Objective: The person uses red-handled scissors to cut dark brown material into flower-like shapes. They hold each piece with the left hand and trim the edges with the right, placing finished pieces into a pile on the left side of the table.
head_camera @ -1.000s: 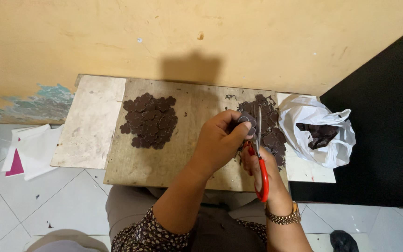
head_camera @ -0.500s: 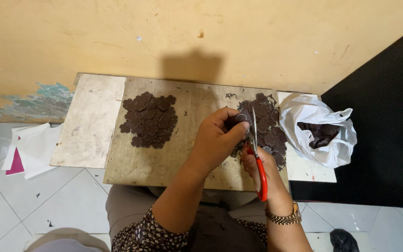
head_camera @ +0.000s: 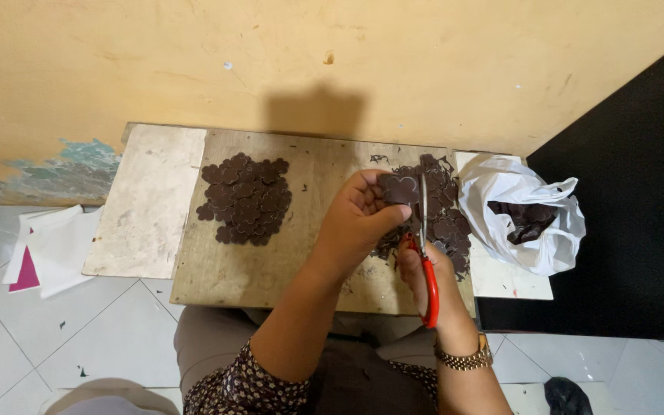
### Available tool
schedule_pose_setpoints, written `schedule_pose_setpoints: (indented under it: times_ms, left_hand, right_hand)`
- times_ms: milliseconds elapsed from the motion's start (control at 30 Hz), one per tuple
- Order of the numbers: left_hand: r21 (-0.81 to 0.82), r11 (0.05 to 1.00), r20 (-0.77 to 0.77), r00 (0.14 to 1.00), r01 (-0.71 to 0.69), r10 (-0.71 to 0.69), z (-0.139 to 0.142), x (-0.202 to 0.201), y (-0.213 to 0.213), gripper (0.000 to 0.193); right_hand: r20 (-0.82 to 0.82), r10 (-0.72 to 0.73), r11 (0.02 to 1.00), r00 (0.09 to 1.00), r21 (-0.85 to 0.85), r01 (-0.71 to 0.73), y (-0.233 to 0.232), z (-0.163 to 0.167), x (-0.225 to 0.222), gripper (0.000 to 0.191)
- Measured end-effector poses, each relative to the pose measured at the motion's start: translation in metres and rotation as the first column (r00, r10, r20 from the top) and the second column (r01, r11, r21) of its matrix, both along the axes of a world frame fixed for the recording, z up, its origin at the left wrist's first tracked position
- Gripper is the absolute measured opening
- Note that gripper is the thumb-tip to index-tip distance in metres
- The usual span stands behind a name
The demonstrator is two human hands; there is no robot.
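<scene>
Brown flower-shaped cutout (head_camera: 398,188), pinched between thumb and fingers of the left hand (head_camera: 359,219), is held above the wooden board (head_camera: 270,265) while the right hand (head_camera: 418,269) grips red-handled scissors (head_camera: 426,261), blades pointing to 12 o'clock and touching the piece's right edge. Just behind the hands lies a loose heap of dark scraps (head_camera: 443,207); at 10 o'clock, well apart, sits a tidy pile of finished cutouts (head_camera: 245,200). A white plastic bag (head_camera: 524,215) holding dark material rests at 2 o'clock on a pale tile. A pale slab (head_camera: 147,200) borders the board's left edge, white and pink paper (head_camera: 44,250) beyond it on the tiled floor. A yellow wall (head_camera: 309,61) closes the far side.
</scene>
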State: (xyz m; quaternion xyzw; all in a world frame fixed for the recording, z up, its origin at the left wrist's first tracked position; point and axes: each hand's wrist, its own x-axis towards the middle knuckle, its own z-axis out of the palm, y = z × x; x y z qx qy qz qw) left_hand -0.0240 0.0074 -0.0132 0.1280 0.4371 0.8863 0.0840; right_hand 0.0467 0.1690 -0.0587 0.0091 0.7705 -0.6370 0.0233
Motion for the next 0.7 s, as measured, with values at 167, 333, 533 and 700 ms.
schedule_pose_setpoints:
  times_ms: [167, 333, 533, 700]
  left_hand:
    - [0.016, 0.997, 0.069, 0.995, 0.077, -0.078, -0.008, 0.000, 0.007, 0.023]
    - [-0.031, 0.999, 0.025, 0.999, 0.032, -0.032, -0.006, -0.001, 0.008, 0.017]
    - [-0.355, 0.932, -0.071, 0.996, -0.076, 0.054, 0.006, 0.008, 0.002, 0.017]
    - [-0.310, 0.950, -0.017, 0.999, -0.044, 0.041, 0.013, 0.009, 0.004, 0.016]
  right_hand:
    - [-0.088, 0.012, 0.994, 0.996, -0.105, -0.021, -0.001, -0.009, -0.001, 0.041]
    - [-0.175, 0.096, 0.992, 0.980, -0.066, -0.109, 0.001, -0.007, 0.001, 0.053]
    - [-0.243, 0.190, 0.975, 0.951, -0.071, -0.213, 0.002, 0.008, 0.000, 0.059]
    - [-0.213, 0.132, 0.976, 0.968, -0.140, -0.164, -0.002, 0.008, 0.002, 0.062]
